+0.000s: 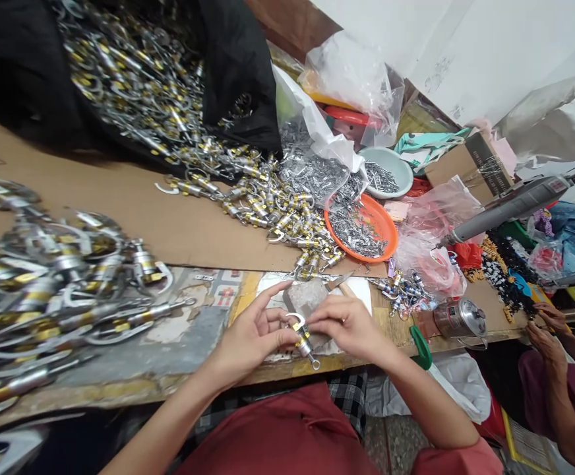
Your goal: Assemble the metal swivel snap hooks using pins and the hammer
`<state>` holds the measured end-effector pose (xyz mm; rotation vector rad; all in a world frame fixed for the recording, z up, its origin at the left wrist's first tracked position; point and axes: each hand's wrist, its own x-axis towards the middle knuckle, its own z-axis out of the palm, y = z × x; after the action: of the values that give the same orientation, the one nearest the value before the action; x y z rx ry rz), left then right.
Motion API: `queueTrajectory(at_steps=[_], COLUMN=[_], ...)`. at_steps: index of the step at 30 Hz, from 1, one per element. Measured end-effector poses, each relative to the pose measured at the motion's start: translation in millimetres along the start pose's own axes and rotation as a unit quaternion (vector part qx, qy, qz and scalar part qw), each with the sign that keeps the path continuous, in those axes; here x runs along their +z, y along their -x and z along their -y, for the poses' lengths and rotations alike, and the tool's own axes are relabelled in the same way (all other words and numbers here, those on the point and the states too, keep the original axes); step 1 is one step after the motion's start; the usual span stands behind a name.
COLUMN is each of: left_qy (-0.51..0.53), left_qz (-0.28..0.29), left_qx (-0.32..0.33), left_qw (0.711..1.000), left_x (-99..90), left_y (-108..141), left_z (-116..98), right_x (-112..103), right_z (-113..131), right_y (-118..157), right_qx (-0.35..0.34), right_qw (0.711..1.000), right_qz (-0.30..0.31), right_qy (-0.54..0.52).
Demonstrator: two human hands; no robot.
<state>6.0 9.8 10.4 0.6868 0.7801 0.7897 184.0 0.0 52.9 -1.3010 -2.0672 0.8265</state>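
Observation:
My left hand (250,333) grips a small silver and yellow metal piece (304,342) between thumb and fingers. The piece has a curved white hook at its upper end and a ring at its lower end. My right hand (349,323) is pinched against the right side of the same piece; its fingertips are partly hidden, and any small part between them cannot be made out. Just behind both hands a grey block (304,297) rests on a white sheet (364,293), with a pointed blade-like tool (339,280) beside it.
Similar pieces lie piled at the left (64,264) and spill from a black bag (242,72). An orange tray (391,237) and a pale bowl (406,175) hold small metal parts. A metal jug (458,320) stands rightward, near another person's hands (547,340).

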Motion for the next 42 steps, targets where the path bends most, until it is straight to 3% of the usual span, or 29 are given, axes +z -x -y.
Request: queueTrajectory(at_steps=[6,10,15,25,28,32,42], left_qy=[-0.008,-0.001,0.001,0.012,0.014,0.015,0.006], left_qz=[0.005,-0.001,0.001,-0.002,-0.005,-0.005,-0.012], left_qx=[0.002,0.000,-0.003,-0.002,0.000,0.002,0.000], left_qw=[1.000,1.000,1.000,1.000,1.000,1.000,1.000], left_x=[-0.1,0.3,0.7,-0.3,-0.2,-0.1,1.3], left_y=[-1.5,-2.1,-3.0,-3.1,-3.5,-3.1,-1.7], left_z=[1.6,2.9,4.1,5.4,5.1,4.8,5.2], right_x=[5.1,5.8,10.1,8.8,9.4,11.8,17.7], right_z=[12.5,10.0,7.4,11.7,8.6,2.9,7.7], right_y=[-4.8,-11.4,-9.6,-3.4,-5.1,-8.4,-6.1], right_qx=[0.025,0.065,0.021,0.051,0.104,0.208,0.227], right_qw=[0.993,0.990,0.991,0.998,0.992,0.957,0.961], right_qz=[0.087,0.089,0.076,0.032,0.025,0.037,-0.016], right_qy=[0.077,0.086,0.110,0.026,-0.060,-0.197,-0.157])
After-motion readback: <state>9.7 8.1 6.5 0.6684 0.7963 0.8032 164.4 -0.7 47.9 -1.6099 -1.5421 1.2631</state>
